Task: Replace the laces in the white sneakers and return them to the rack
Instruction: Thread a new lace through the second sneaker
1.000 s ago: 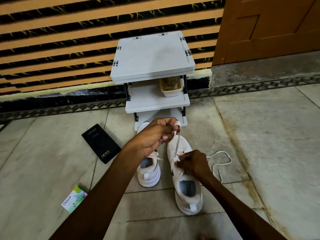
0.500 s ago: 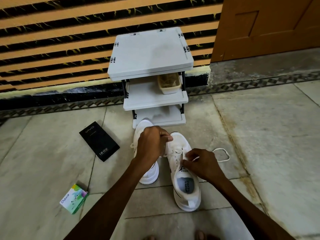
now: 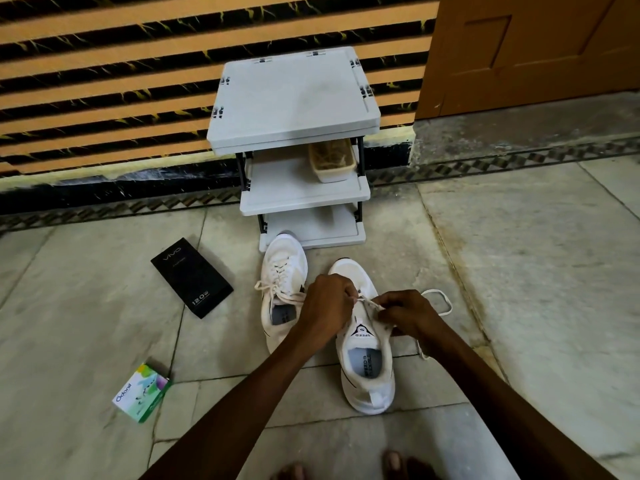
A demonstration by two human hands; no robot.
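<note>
Two white sneakers stand on the floor in front of the grey rack (image 3: 294,95). The left sneaker (image 3: 282,271) is laced, its ends lying loose. Over the throat of the right sneaker (image 3: 367,372), my left hand (image 3: 329,306) and my right hand (image 3: 405,313) each pinch the white lace (image 3: 367,302), stretched taut between them. A loop of that lace (image 3: 441,301) trails on the floor to the right of my right hand.
A black phone box (image 3: 192,277) lies left of the sneakers, and a small green and white carton (image 3: 142,393) nearer to me. A beige tub (image 3: 332,161) sits on the rack's middle shelf. My toes (image 3: 393,462) show at the bottom edge. A wooden door (image 3: 533,50) is at the right.
My left hand has dropped from above the shoe's toe to its throat, pulling the lace down. Both hands now meet over the eyelets, and the loose loop on the floor has shortened.
</note>
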